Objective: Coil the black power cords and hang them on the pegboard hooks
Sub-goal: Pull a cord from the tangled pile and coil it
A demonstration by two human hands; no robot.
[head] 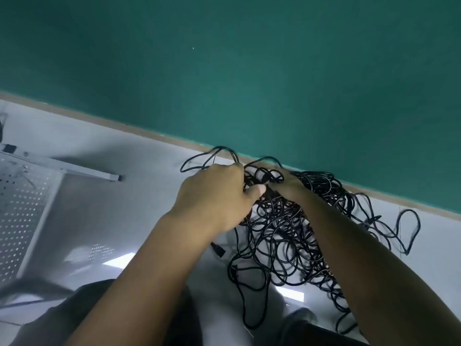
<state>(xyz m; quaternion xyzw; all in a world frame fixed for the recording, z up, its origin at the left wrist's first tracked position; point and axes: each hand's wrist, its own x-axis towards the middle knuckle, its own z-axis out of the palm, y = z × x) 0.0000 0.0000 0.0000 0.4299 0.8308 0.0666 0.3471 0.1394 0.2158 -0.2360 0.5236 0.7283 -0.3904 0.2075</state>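
Head view, looking down at a pale floor (139, 156) that meets a green wall (249, 71) along a tan baseboard running from the upper left to the lower right.

A large tangled heap of black power cords (287, 236) lies on the floor against the wall edge, right of centre, with loose loops spilling toward the right edge and down toward the person's dark-clothed knees at the bottom.

Both bare forearms reach in from the bottom. The left hand (214, 196) sits at the top of the heap with its fingers curled around several strands, thumb pointing right across them. The right hand (284, 182) is just beside it and partly buried in the cords; its fingers appear to curl around a strand near a plug, though the tangle hides most of them.

A white metal pegboard (22, 216) on a frame stands at the left edge of the floor, well apart from the cords. Whether it has hooks cannot be told.

The step in hand appears to be separating one cord from the heap; no coil is made yet. The next move likely calls for drawing a single cord free without tightening the knots, then looping it.
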